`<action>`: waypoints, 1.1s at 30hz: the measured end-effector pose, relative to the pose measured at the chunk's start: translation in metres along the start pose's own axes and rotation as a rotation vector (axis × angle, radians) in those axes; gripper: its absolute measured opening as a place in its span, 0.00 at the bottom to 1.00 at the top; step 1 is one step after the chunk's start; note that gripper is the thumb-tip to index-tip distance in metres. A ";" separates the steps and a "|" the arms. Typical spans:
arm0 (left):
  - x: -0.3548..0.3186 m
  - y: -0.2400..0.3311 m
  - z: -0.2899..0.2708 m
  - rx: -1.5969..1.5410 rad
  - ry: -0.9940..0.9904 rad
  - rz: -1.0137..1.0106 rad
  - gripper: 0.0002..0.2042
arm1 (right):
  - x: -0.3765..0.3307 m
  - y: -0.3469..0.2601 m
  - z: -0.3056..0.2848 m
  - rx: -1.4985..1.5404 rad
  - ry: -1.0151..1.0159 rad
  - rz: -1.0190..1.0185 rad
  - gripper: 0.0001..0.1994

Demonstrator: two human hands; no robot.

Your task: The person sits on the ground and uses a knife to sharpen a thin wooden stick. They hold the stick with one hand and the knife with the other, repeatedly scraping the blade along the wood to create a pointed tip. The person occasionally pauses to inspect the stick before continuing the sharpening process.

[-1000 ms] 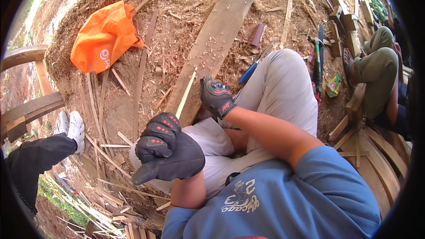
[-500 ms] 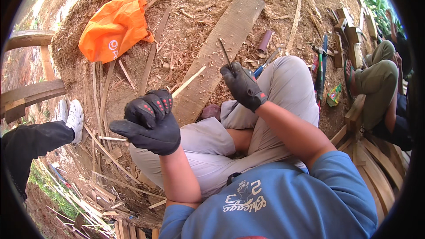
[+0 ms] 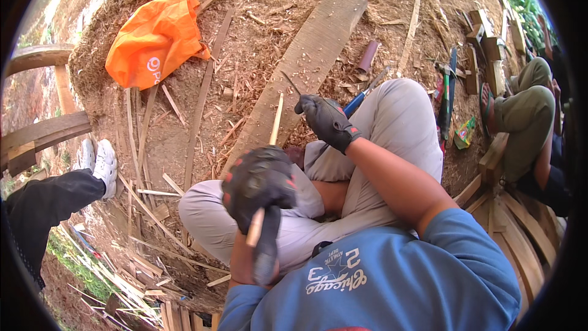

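Observation:
My left hand point(image 3: 260, 181), in a black glove with red dots, is closed round a pale, thin wooden stick point(image 3: 277, 124). The stick runs lengthwise through the fist: its narrow end points away from me and its other end shows below the palm. Further right, my right hand point(image 3: 327, 122), gloved in black too, is closed on a thin, dark, blade-like tool point(image 3: 290, 82) that slants up and left; its handle is hidden in the fist. The two hands are apart. Both are above my crossed legs, near a wide wooden plank point(image 3: 321, 30) strewn with shavings.
An orange bag point(image 3: 159, 40) lies at the far left. Beside my knee are a blue-handled tool point(image 3: 355, 104), a purple tube point(image 3: 367, 56) and further tools point(image 3: 447, 98). People's legs point(image 3: 61, 196) point(image 3: 523, 110) show at both sides. Wood strips and shavings cover the ground.
My left hand has turned and swung right and closer to me, bringing the stick more upright. The blade-like tool in my right hand now tilts further left, its tip lower.

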State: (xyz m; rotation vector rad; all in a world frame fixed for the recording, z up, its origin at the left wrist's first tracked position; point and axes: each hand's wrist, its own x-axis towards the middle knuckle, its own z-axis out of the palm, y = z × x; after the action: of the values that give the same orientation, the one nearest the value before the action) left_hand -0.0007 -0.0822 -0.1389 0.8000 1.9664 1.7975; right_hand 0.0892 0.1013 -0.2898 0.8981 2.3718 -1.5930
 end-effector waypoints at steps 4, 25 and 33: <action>0.005 -0.005 0.006 -0.028 -0.386 0.310 0.15 | 0.006 0.015 0.010 0.008 0.072 -0.050 0.20; -0.015 0.011 0.033 -0.062 -0.485 0.450 0.20 | 0.015 -0.023 -0.002 1.107 -0.462 0.551 0.15; -0.002 0.013 0.022 -0.090 -0.455 0.409 0.16 | 0.012 -0.032 -0.054 -0.059 -0.157 -0.231 0.28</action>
State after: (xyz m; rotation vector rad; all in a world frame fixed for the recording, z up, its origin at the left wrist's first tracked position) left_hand 0.0164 -0.0665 -0.1288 1.5121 1.4927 1.6927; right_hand 0.0723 0.1457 -0.2465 0.4825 2.4680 -1.5948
